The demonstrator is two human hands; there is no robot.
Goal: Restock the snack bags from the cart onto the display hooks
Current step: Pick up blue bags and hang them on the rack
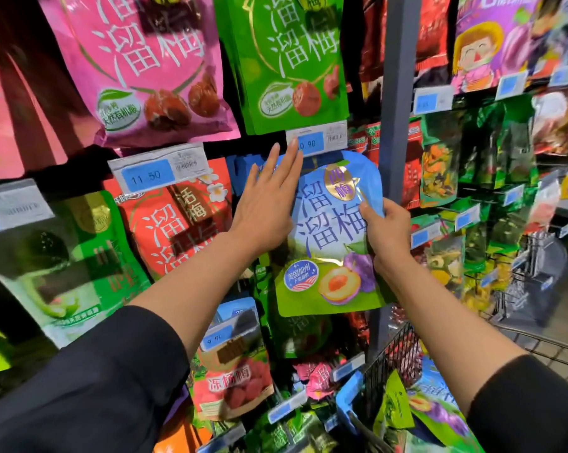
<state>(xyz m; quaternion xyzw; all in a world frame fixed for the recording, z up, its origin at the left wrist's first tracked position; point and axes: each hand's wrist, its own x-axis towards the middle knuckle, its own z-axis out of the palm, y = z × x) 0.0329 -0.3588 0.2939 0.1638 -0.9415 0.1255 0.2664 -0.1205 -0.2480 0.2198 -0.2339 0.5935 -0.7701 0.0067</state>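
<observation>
Blue-and-green snack bag (331, 237) raised against the display, top edge tucked just under the 10.90 price tag (317, 138), presumably so its hang hole can meet the hook behind that tag; hook itself not visible. Right hand (385, 233) pinching the bag's right edge, thumb on the printed face, fingers hidden behind: a grip closed on the bag, placed at the side so the top stays free to slide on. Left hand (268, 207) flat, fingers straight and together, lying over the bag's upper left part with fingertips reaching the price tag; an open grip, likely steadying the bag or holding the tag clear of the way. Cannot tell whether the bag already hangs or is only carried. Green bag (289, 60) hanging directly above, red bag (174, 220) on the neighbouring hook to the left. Cart (403, 358) low at the right, more bags of the same blue-and-green kind (439, 410) lying inside, so restocking judged far from finished.
</observation>
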